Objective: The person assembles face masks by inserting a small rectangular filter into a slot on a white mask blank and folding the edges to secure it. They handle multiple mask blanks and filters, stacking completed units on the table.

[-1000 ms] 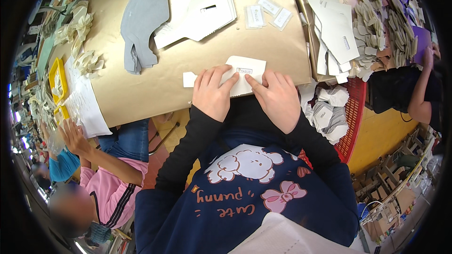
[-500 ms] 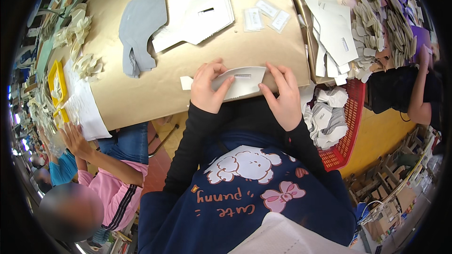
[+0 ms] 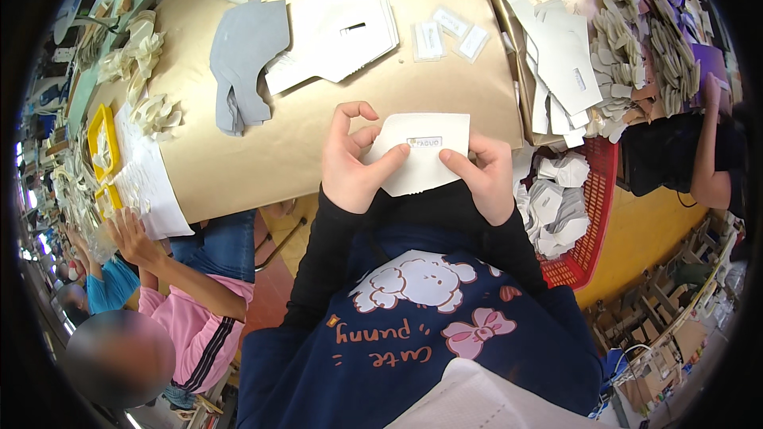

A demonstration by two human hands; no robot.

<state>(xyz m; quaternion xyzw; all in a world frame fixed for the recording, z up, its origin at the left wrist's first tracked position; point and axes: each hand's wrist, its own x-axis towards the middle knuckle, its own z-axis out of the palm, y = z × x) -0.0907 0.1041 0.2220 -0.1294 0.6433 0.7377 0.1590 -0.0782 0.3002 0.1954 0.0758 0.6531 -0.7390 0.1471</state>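
White panel (image 3: pixel 427 176) (small label (image 3: pixel 427 143) near middle), held between hands (image 3: pixel 354 168).

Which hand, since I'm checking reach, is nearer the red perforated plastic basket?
Right. The right hand, at the right edge of the flat white piece, is left of the basket; the left hand, at the piece's left edge, is farther left.
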